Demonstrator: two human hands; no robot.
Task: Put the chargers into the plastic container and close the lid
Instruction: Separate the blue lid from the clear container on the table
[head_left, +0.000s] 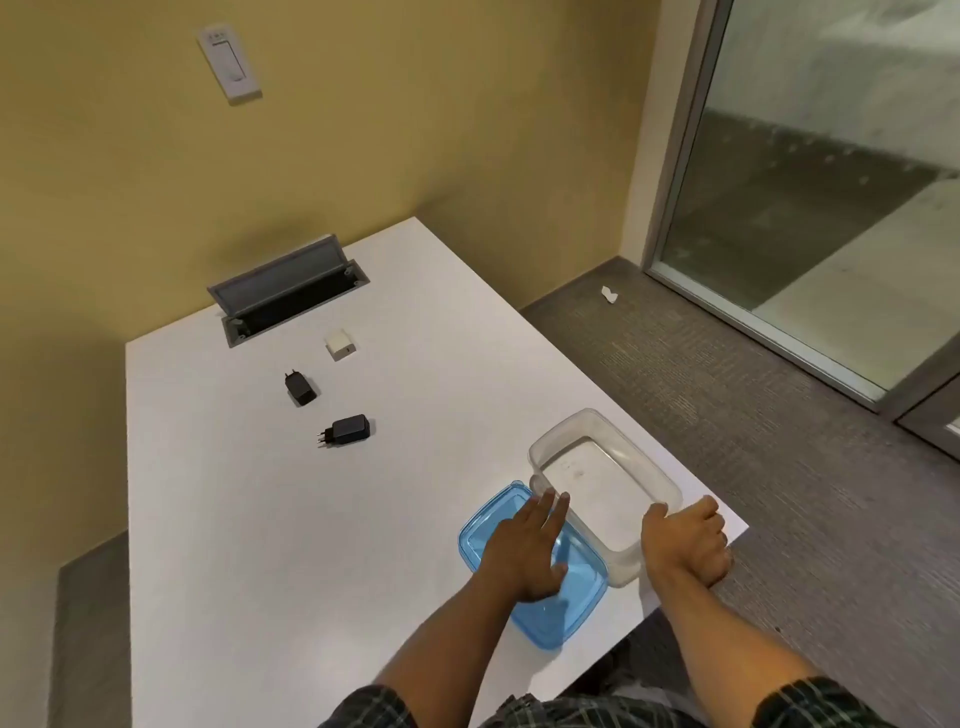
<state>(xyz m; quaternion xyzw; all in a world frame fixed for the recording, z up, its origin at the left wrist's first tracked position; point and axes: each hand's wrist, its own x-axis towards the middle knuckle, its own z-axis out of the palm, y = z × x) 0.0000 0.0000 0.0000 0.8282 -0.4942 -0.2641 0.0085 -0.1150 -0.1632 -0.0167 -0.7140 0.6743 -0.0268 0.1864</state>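
Note:
A clear plastic container (605, 467) stands open and empty near the table's right edge. Its blue lid (550, 608) lies flat on the table just left of it. My left hand (524, 551) rests flat on the lid, fingers spread and reaching the container's left wall. My right hand (685, 540) curls against the container's near right corner. Three chargers lie farther back on the table: a black charger (349, 429) with its prongs pointing left, a second black charger (300, 387) behind it, and a white cube charger (340, 345) nearest the wall.
The white table (249, 519) meets a yellow wall. An open grey cable hatch (291, 288) is set into the table's far end. The table's right edge runs close to the container, with grey carpet and a glass door beyond.

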